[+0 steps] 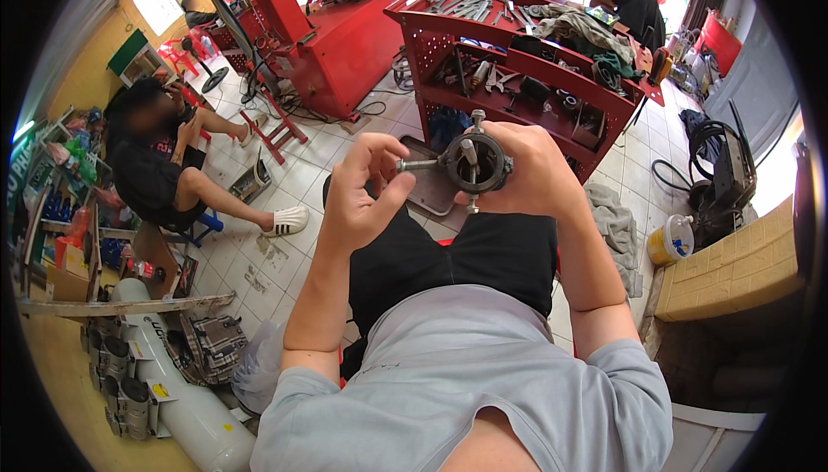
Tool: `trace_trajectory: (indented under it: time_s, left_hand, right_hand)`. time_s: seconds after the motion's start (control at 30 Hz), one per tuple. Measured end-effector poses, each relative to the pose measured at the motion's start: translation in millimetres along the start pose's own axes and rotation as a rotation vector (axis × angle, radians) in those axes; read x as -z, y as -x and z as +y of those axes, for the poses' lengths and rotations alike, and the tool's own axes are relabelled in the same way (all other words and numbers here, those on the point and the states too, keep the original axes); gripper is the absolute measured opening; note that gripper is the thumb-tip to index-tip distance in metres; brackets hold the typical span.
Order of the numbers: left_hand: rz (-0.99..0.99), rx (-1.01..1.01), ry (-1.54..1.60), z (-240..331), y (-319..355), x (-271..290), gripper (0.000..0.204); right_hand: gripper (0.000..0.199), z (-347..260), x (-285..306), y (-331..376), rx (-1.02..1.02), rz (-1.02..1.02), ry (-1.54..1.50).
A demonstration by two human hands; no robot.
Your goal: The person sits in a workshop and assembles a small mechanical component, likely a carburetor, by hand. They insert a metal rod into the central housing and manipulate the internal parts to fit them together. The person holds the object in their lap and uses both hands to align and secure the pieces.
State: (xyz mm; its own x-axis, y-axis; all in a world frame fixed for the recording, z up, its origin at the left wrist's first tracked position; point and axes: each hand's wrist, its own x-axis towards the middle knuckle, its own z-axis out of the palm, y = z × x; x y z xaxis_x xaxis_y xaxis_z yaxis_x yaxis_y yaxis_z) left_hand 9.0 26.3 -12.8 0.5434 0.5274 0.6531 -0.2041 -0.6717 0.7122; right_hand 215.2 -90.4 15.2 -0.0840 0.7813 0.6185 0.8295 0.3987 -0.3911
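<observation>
My right hand (533,172) grips a dark metal ring tool (475,162) with several bolts sticking out of its rim, held up in front of my chest. My left hand (362,189) pinches the bolt that points out of the ring's left side, thumb and fingers closed on its head. I am seated, with black shorts and a grey shirt below the hands.
A red tool cart (517,58) with wrenches and rags stands just ahead. A person sits on the left (164,170), another stands at the back right (634,2). A red machine (328,32), a white cylinder (185,394), a yellow tub (671,241) and a grey rag (614,222) lie around.
</observation>
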Motion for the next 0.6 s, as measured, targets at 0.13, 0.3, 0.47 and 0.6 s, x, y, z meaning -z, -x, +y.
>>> trace_trajectory:
  time_s: [0.13, 0.3, 0.47, 0.6]
  left_hand:
    - [-0.093, 0.071, 0.039, -1, 0, 8, 0.041]
    - [0.013, -0.007, -0.008, 6, 0, -2, 0.038]
    - [-0.132, 0.078, 0.031, 1, -1, 13, 0.025]
    - [0.028, -0.042, 0.007, 8, 0, -1, 0.025]
  right_hand:
    - [0.045, 1, 0, 0, 0.013, 0.009, 0.002]
    - [0.044, 1, 1, 0, 0.006, -0.002, 0.003]
    - [0.044, 0, 1, 0, 0.004, 0.003, -0.003]
    - [0.044, 0, 1, -1, 0.001, -0.002, -0.014]
